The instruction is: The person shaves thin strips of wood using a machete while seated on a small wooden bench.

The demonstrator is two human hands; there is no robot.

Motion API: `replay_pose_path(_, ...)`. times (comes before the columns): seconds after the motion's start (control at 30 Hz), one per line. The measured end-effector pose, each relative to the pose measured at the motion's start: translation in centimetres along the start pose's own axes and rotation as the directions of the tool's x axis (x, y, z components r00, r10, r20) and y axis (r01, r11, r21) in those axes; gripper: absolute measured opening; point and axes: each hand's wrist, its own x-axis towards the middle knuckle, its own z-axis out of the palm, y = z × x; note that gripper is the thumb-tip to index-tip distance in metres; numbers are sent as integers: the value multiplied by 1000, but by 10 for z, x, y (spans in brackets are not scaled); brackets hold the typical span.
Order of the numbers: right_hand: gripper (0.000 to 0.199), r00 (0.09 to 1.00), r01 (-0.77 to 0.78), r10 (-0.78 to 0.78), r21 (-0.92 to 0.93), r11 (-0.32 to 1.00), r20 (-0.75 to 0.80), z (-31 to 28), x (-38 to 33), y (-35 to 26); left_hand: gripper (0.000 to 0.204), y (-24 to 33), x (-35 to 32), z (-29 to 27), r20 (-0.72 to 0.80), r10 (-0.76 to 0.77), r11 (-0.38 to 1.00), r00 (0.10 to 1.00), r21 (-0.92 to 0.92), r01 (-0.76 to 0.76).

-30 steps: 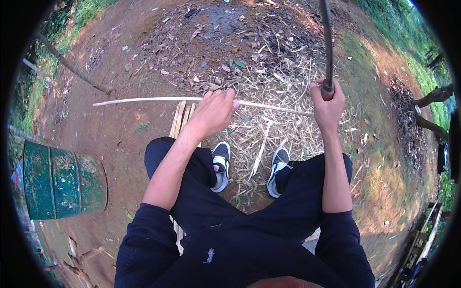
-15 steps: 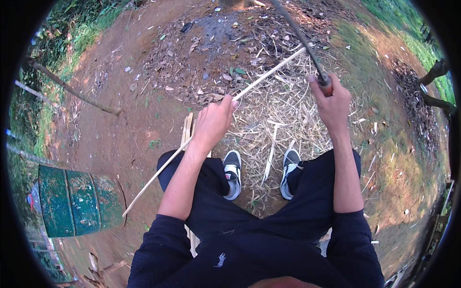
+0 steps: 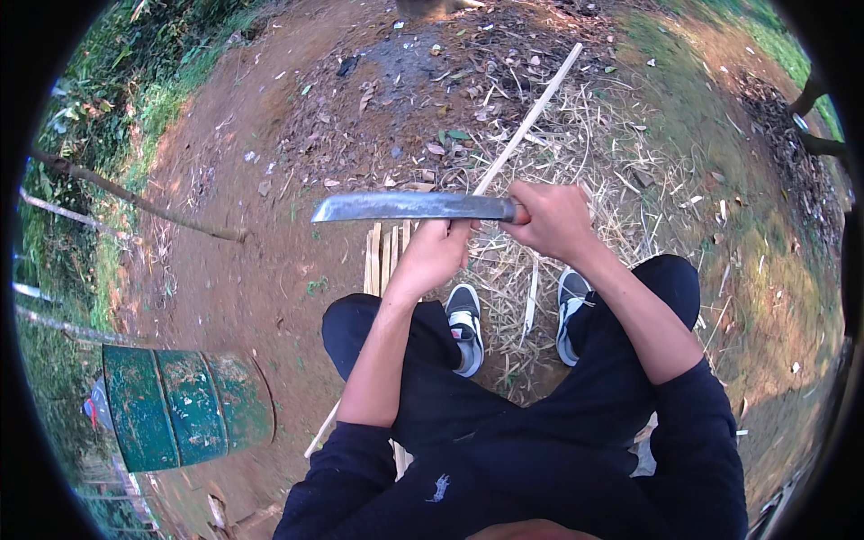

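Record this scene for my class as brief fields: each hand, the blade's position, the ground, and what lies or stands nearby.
Left hand: holds a pale strip
Right hand: grips the handle of a long blade
Blade position: crosses in front of the strip; contact unclear
Ground: pale shavings around the shoes
Nearby: pale slats beyond the left knee; green drum at left

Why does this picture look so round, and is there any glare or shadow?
Head view: black border all around, fisheye-style; the barrel near the left rim appears slanted, probably from distortion. Head view: pale sheen on the knife blade. Head view: warm light and shade mottle the ground at right.
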Motion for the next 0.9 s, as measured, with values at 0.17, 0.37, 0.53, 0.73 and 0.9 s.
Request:
replay_pose_path(0.17, 32, 997, -35, 35, -2, 999, 65, 13, 2, -5, 18, -15, 6, -2, -8, 117, 993, 993, -16, -117)
replay_pose_path(0.37, 31, 997, -22, 22, 6, 1000, 67, 21, 2, -5, 23, -24, 8, 3, -117, 289, 956, 950, 92, -279)
replay_pose_path(0.53, 31, 999, -26, 27, -72, 997, 17, 32, -1, 3, 26, -17, 11, 1, -120, 238, 966, 964, 131, -223)
replay_pose_path(0.73, 28, 999, 17, -25, -265, 964, -29, 35, 5, 26, 27, -26, 16, -8, -212, 259, 949, 942, 237, -207)
replay_pose_path(0.9, 29, 998, -5, -14, -326, 945, -57, 34, 9, 30, 28, -22, 20, -11, -216, 265, 941, 940, 272, -203)
